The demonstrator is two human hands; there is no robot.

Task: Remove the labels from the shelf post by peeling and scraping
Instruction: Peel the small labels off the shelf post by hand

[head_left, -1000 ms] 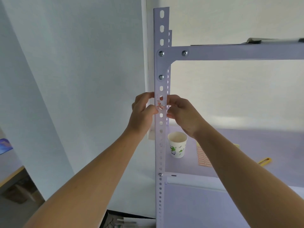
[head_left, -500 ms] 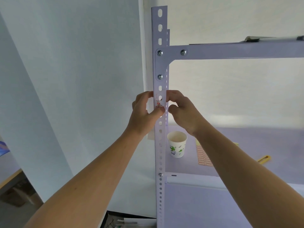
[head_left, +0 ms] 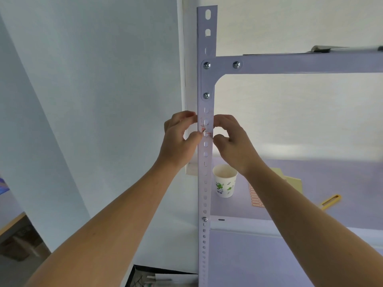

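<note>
A pale perforated shelf post (head_left: 205, 183) stands upright in the middle of the head view. A torn label remnant with red print (head_left: 204, 130) clings to the post at hand height. My left hand (head_left: 179, 139) wraps the post's left edge, its thumb tip pressed against the remnant's left side. My right hand (head_left: 233, 141) sits against the post's right edge, fingers curled, forefinger touching the post just above the remnant and thumb a little below. Neither hand holds a tool.
A paper cup with green print (head_left: 224, 183) stands on the lower shelf (head_left: 310, 168) right of the post. A sheet of red labels (head_left: 256, 196) and a yellow scraper (head_left: 331, 200) lie farther right. An upper shelf beam (head_left: 300, 64) crosses overhead. A wall (head_left: 93, 100) is left.
My left thumb has shifted down and left across the label remnant. My right thumb has dropped away from the post's front face, and the view has drifted slightly.
</note>
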